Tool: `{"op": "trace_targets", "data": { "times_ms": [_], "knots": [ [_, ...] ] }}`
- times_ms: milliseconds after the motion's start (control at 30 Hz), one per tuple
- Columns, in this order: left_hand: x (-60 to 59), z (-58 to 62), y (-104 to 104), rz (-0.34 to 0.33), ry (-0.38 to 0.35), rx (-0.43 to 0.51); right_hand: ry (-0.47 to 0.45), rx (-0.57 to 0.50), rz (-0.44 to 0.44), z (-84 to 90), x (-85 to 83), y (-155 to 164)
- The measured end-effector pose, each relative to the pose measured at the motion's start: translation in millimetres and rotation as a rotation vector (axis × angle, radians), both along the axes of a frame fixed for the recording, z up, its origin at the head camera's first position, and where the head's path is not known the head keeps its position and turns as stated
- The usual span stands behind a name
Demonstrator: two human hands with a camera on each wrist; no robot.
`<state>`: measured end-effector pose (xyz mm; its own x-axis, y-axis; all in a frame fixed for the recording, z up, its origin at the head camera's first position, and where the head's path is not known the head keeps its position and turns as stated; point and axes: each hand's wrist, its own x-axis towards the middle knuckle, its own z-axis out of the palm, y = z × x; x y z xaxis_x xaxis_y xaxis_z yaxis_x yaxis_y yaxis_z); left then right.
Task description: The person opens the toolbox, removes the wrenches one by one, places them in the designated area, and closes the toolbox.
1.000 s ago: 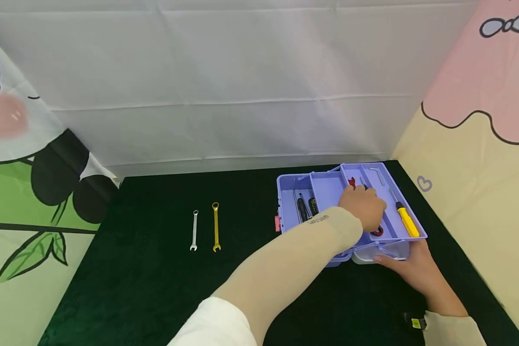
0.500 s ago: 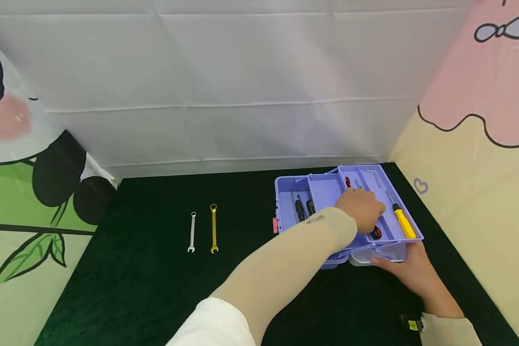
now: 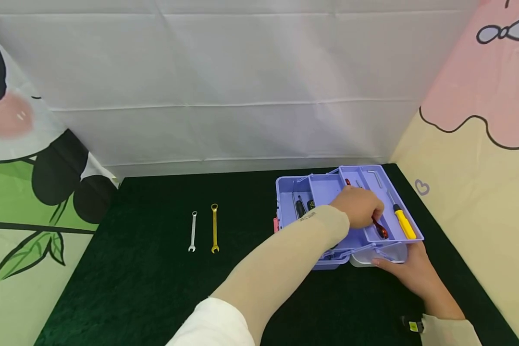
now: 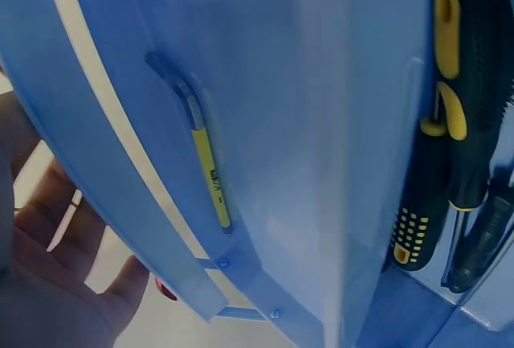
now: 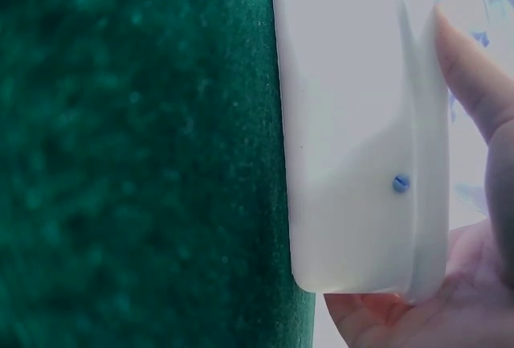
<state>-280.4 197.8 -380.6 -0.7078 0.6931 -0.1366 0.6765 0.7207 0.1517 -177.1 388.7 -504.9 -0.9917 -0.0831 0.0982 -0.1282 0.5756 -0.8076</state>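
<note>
A purple toolbox (image 3: 328, 182) stands unfolded at the table's right, with trays at stepped levels. My left hand (image 3: 358, 205) is down in a tray and pinches a red-and-black handled tool (image 3: 380, 230), whose other end the hand hides. In the left wrist view my left fingers (image 4: 48, 211) are beyond a tray wall, with a small red tip (image 4: 165, 289) near them. My right hand (image 3: 415, 269) grips the translucent whitish lid (image 5: 353, 139) of the toolbox, thumb on its edge and fingers underneath.
A silver wrench (image 3: 193, 231) and a golden wrench (image 3: 215, 228) lie on the dark green cloth (image 3: 134, 269). The box also holds a yellow-handled screwdriver (image 3: 404, 223), an L-shaped hex key (image 3: 376, 178), a yellow-labelled bent key (image 4: 207, 167) and black-and-yellow screwdrivers (image 4: 470, 83).
My left hand has shifted slightly left within the tray, and more of the red-and-black handle shows beside its fingertips. My right hand stays on the lid.
</note>
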Motion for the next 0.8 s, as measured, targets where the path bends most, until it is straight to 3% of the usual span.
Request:
{"op": "trace_targets", "data": {
  "times_ms": [367,600,800],
  "knots": [
    [-2.4,5.5,-4,-0.025,-0.054,0.039,0.017,0.000,0.007,2.7,-1.4,-1],
    [-1.1,12.0,-5,-0.113,-0.049,-0.007,-0.007,0.013,0.005,3.6,-2.0,-1],
    [12.0,22.8,1,-0.207,-0.078,-0.082,0.019,0.009,0.024,1.1,-4.9,1]
  ]
}}
